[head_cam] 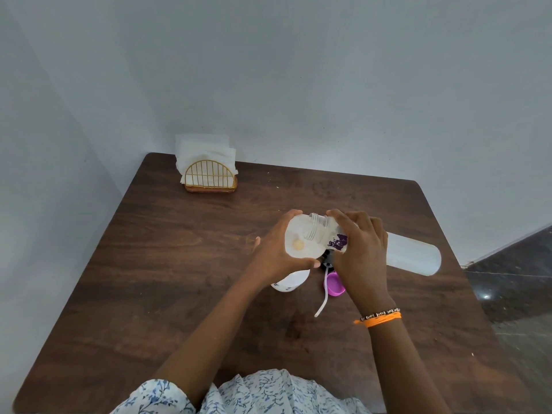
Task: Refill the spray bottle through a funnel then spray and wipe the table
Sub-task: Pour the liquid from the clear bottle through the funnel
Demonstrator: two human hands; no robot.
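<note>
Bench [155,264]: dark wood, pale walls behind.
Left hand [279,249]: curled round funnel [298,237], steadying it on spray bottle [291,282].
Right hand [363,249]: grasping tilted refill bottle [413,253] over funnel; light, probably slick plastic, best held mid-body.

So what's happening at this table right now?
A person is refilling a spray bottle. Their left hand grips a white funnel set on that bottle, while the right hand tips a big translucent refill bottle so its open mouth sits over the funnel. The spray head with its dip tube and a purple cap lie on the wooden table beside them. A napkin holder stands at the far corner; no spraying or wiping yet.
</note>
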